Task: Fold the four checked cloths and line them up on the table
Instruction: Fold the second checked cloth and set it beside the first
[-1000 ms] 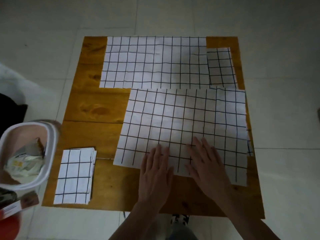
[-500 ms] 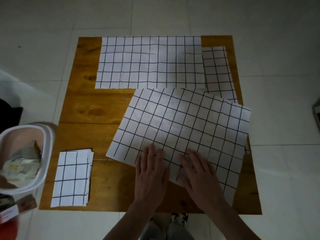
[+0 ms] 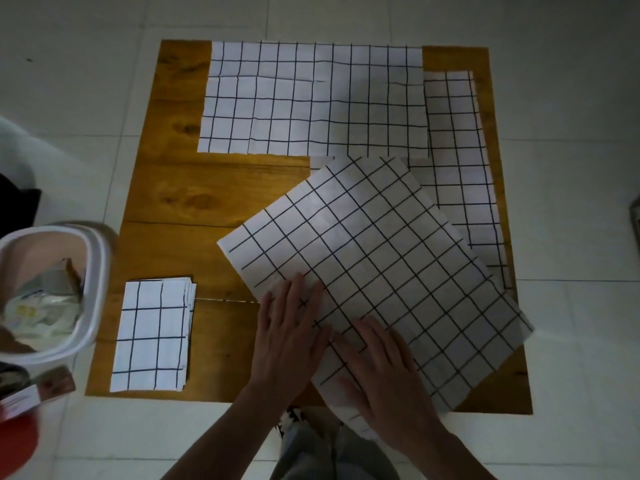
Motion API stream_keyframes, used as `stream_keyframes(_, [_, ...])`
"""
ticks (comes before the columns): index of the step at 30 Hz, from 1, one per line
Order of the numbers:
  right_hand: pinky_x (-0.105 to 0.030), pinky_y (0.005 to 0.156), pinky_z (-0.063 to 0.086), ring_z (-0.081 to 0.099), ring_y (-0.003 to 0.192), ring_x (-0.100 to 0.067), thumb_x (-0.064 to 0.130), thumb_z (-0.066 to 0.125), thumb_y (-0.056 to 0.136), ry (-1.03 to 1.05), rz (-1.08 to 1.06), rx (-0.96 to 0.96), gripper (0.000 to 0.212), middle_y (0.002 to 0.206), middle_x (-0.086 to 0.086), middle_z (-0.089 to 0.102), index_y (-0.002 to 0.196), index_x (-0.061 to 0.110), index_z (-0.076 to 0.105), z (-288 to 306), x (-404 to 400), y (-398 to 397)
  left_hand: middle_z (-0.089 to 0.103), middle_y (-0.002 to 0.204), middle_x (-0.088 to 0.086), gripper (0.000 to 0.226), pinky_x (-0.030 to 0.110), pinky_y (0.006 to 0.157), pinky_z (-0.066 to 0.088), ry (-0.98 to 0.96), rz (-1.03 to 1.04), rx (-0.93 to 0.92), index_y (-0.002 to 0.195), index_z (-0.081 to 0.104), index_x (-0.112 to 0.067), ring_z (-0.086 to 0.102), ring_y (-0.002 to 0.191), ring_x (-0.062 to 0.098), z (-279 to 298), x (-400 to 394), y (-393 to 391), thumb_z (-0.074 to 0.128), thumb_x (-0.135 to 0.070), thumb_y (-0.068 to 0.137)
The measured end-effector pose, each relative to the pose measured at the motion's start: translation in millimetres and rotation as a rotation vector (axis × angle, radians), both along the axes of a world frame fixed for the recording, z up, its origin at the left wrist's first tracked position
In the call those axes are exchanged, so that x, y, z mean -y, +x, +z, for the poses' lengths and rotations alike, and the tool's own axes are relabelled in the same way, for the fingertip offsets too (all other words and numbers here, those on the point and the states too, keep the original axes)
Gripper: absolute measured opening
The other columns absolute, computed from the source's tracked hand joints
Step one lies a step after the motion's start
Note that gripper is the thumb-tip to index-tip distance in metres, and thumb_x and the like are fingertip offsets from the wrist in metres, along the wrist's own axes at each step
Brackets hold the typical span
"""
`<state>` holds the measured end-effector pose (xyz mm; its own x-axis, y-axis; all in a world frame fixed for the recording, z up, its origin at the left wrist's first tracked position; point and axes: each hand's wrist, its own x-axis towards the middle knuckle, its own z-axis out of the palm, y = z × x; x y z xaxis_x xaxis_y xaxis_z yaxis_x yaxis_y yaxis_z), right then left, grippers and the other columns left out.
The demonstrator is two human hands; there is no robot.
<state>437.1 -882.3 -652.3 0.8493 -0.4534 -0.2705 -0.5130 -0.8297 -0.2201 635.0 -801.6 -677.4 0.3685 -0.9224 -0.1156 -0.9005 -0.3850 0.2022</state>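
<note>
Near cloth (image 3: 374, 268) more askew than before

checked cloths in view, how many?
4: folded cloth near-left; flat cloth at far edge; strip-shaped cloth far-right, partly covered; skewed cloth under both hands.

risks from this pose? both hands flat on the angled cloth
1. The angled cloth already hangs past the table's near edge by the right hand; more turning could pull it off.
2. It overlaps the strip cloth on the right and may drag it askew.
3. Left hand and right hand only press flat, with no grip, so the cloth could slip or bunch beneath them.
</note>
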Motion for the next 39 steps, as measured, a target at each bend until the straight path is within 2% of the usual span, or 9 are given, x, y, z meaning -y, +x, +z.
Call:
stream_keyframes(3, [-0.052, 0.120, 0.022, 0.027, 0.155, -0.028, 0.056, 0.025, 0.109, -0.002, 0.040, 0.022, 0.060, 0.168, -0.008, 0.029, 0.160, 0.027, 0.036, -2, 3, 4, 0.035, 0.165, 0.016, 0.066, 0.055, 0.123, 0.029, -0.025, -0.069, 0.001, 0.163, 0.033, -0.019, 0.033, 0.153, 0.035, -2, -6, 12, 0.037, -0.054, 0.107])
stream_keyframes(5, [-0.051, 0.120, 0.023, 0.028, 0.155, -0.026, 0.051, 0.028, 0.109, -0.017, 0.036, 0.076, 0.057, 0.167, -0.005, 0.030, 0.158, 0.024, 0.039, -3, 15, 8, 0.030, 0.168, 0.015, 0.066, 0.055, 0.126, 0.023, -0.016, -0.123, 0.015, 0.164, 0.030, -0.020, 0.026, 0.157, 0.034, -2, -6, 21, 0.036, -0.054, 0.107])
stream_keyframes(11, [-0.051, 0.128, 0.018, 0.006, 0.161, -0.020, 0.049, 0.021, 0.110, -0.017, -0.148, 0.087, 0.062, 0.174, 0.001, 0.011, 0.164, 0.020, 0.024, -10, 87, 10, 0.012, 0.174, 0.012, 0.065, 0.058, 0.127, 0.020, 0.015, -0.252, 0.022, 0.165, 0.024, -0.015, 0.007, 0.162, 0.028, 1, -7, 48, 0.033, -0.048, 0.110])
stream_keyframes(15, [-0.053, 0.126, 0.021, 0.005, 0.161, -0.021, 0.057, 0.020, 0.107, -0.029, -0.111, 0.029, 0.069, 0.174, 0.002, 0.006, 0.165, 0.021, 0.018, -15, 108, -1, 0.012, 0.175, 0.011, 0.061, 0.062, 0.126, 0.019, -0.016, -0.296, 0.031, 0.166, 0.024, -0.017, 0.007, 0.162, 0.029, 2, -5, 62, 0.031, -0.041, 0.110])
stream_keyframes(19, [-0.050, 0.123, 0.028, 0.014, 0.159, -0.022, 0.059, 0.028, 0.103, -0.055, -0.121, 0.021, 0.070, 0.173, 0.003, 0.014, 0.164, 0.025, 0.024, -13, 108, -7, 0.021, 0.173, 0.012, 0.057, 0.060, 0.128, 0.014, -0.075, -0.259, 0.008, 0.164, 0.030, -0.017, 0.012, 0.161, 0.029, 2, -1, 67, 0.030, -0.037, 0.110])
stream_keyframes(23, [-0.047, 0.115, 0.033, 0.027, 0.153, -0.024, 0.061, 0.034, 0.100, -0.088, -0.171, 0.041, 0.069, 0.169, 0.001, 0.026, 0.161, 0.028, 0.033, -10, 105, -6, 0.040, 0.163, 0.011, 0.055, 0.053, 0.125, 0.028, -0.149, -0.243, -0.072, 0.158, 0.042, -0.015, 0.031, 0.155, 0.028, 0, -2, 59, 0.036, -0.041, 0.110])
stream_keyframes(28, [-0.048, 0.108, 0.041, 0.039, 0.142, -0.026, 0.057, 0.043, 0.099, -0.114, -0.179, 0.117, 0.057, 0.157, 0.001, 0.042, 0.149, 0.028, 0.051, -10, 107, -3, 0.036, 0.167, 0.009, 0.054, 0.051, 0.122, 0.036, -0.153, -0.267, -0.065, 0.158, 0.041, -0.015, 0.029, 0.157, 0.026, -12, -4, 50, 0.039, -0.037, 0.110])
stream_keyframes(31, [-0.046, 0.104, 0.043, 0.045, 0.136, -0.025, 0.048, 0.049, 0.100, -0.189, -0.120, 0.175, 0.046, 0.147, 0.000, 0.053, 0.135, 0.024, 0.065, -13, 107, -5, 0.043, 0.162, 0.008, 0.050, 0.049, 0.120, 0.037, -0.178, -0.229, -0.053, 0.154, 0.048, -0.017, 0.035, 0.153, 0.027, -11, -5, 46, 0.042, -0.036, 0.108])
stream_keyframes(39, [-0.039, 0.097, 0.040, 0.057, 0.114, -0.024, 0.031, 0.055, 0.100, -0.318, 0.021, 0.319, 0.028, 0.120, 0.002, 0.071, 0.109, 0.018, 0.077, -13, 109, -10, 0.071, 0.117, 0.000, 0.035, 0.042, 0.089, 0.056, -0.282, -0.131, -0.112, 0.116, 0.077, -0.017, 0.061, 0.112, 0.021, 6, 2, 42, 0.050, -0.033, 0.101])
